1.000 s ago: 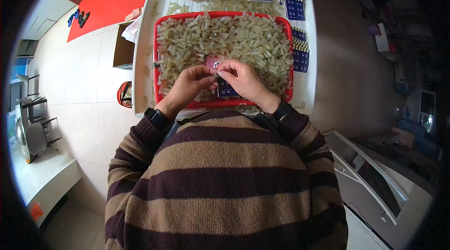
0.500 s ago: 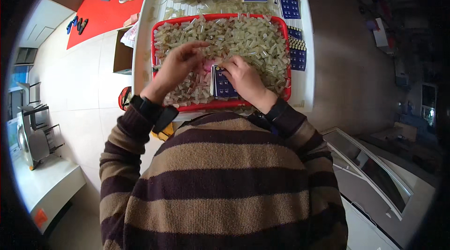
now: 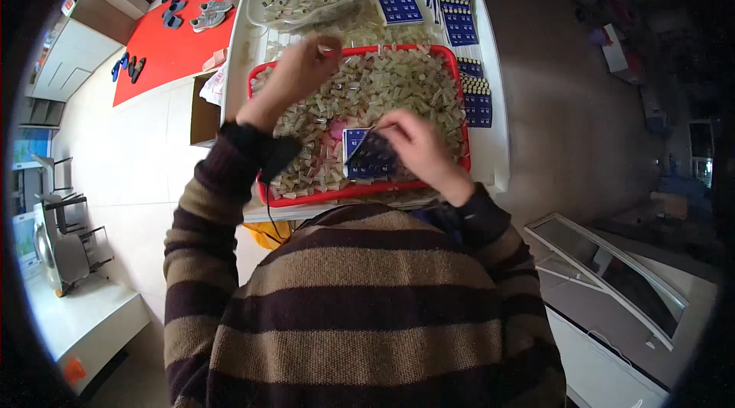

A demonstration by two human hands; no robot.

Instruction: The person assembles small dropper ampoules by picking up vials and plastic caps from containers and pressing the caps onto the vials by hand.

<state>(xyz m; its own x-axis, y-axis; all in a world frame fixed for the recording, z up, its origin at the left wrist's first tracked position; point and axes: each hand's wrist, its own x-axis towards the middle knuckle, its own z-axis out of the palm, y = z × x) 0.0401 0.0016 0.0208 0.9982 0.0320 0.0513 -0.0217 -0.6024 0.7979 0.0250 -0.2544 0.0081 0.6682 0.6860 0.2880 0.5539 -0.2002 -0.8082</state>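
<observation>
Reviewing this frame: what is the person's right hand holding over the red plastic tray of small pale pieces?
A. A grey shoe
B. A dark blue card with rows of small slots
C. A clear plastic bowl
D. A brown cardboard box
B. The right hand grips a dark blue slotted card by its edge above the red plastic tray, while the left hand is raised over the pale pieces farther back.

There is just one view — a camera on the person's head, looking almost straight down. It sits close above the striped sweater point(image 3: 367, 308) and sees the white table point(image 3: 490, 155) a bit farther off. Edges bend and go dark near the rim — it is a wide, round lens.
</observation>
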